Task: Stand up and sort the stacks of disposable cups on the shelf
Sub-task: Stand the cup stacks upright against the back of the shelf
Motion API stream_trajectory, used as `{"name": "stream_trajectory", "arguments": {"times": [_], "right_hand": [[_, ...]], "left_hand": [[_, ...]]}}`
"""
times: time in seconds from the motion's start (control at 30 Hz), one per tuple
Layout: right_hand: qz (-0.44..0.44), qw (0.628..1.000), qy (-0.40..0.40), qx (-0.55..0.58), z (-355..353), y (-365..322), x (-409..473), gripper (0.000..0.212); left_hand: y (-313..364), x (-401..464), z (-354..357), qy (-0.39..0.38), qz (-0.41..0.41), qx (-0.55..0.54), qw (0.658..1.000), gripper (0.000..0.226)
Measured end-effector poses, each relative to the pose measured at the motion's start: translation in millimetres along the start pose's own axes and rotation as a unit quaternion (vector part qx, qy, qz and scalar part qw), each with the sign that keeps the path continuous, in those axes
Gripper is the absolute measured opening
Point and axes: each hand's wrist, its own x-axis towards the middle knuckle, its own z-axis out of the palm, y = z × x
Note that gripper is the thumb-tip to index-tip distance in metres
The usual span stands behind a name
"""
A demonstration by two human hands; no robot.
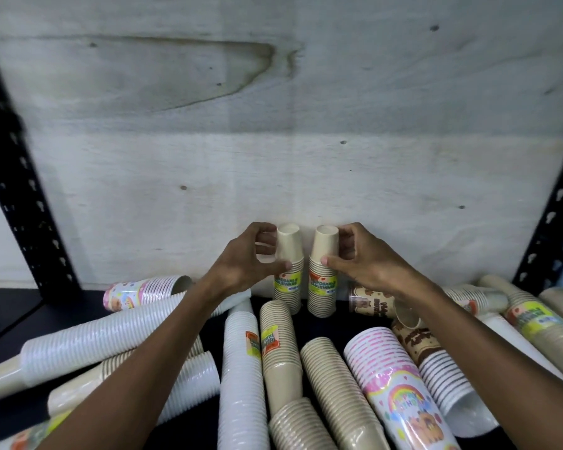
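Two beige cup stacks stand upright side by side at the back of the dark shelf (338, 323), against the pale board wall. My left hand (251, 258) grips the left beige stack (290, 274) near its top. My right hand (361, 258) grips the right beige stack (322, 274) the same way. Both stacks carry yellow-green labels. In front lie several toppled stacks: white ones (241, 368), beige ones (335, 371), a pink rainbow-print one (394, 378) and a brown-print one (413, 336).
Black slotted shelf posts rise at the left (17, 190) and right (553, 222). More fallen stacks lie at the far right (533, 319) and a pink-print stack at the back left (143, 292). My forearms cross over the lying stacks.
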Motion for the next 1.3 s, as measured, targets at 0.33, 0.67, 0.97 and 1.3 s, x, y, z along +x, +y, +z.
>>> {"name": "stream_trajectory", "arguments": {"times": [0.33,0.67,0.97,1.3], "right_hand": [[0.103,0.961,-0.097,-0.240,-49.0,11.5,-18.8,0.047],[0.122,0.953,-0.139,-0.240,-110.9,54.8,-38.2,0.024],[0.105,0.963,-0.212,-0.125,-146.8,106.3,-65.0,0.055],[0.033,0.969,-0.154,-0.190,-160.9,132.3,-68.0,0.060]], "left_hand": [[45.0,-32.9,-1.0,0.054,0.051,0.143,0.987,0.039],[77.2,-26.4,77.6,-0.184,0.131,0.202,0.953,0.035],[80.5,24.6,135.9,-0.242,0.150,0.329,0.900,0.065],[75.2,27.6,144.9,-0.246,0.169,0.385,0.873,0.075]]}}
